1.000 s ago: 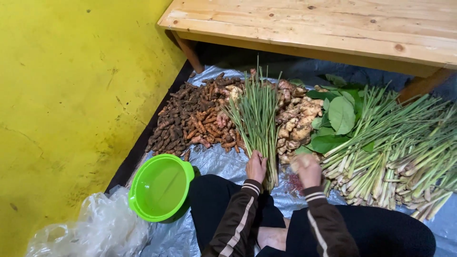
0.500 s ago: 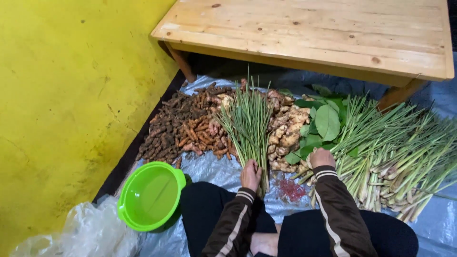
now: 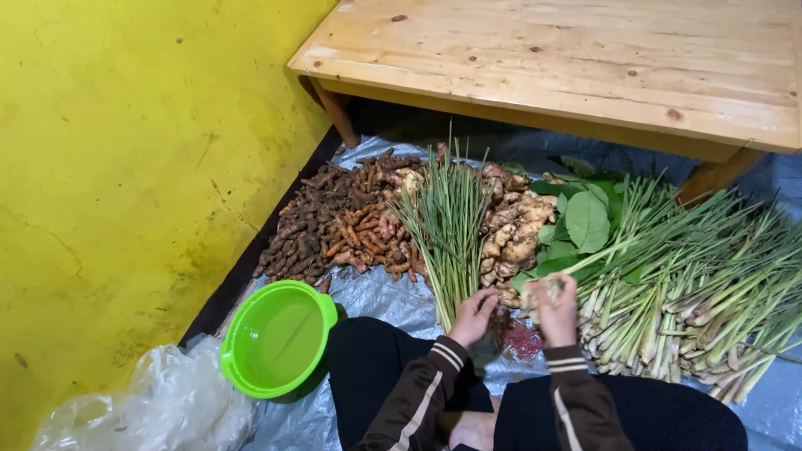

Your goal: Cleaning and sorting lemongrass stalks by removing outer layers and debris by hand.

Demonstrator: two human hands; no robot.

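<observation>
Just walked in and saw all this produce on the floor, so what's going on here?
A person sits on a silver sheet beside a low wooden table. The left hand grips the base of an upright bundle of thin green stalks; the right hand holds a pale stalk end. Lemongrass, ginger and turmeric roots lie around, with a green basin nearby.

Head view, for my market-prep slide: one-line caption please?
Left hand grips a bundle of green stalks; right hand holds a pale stalk beside the lemongrass pile.
</observation>
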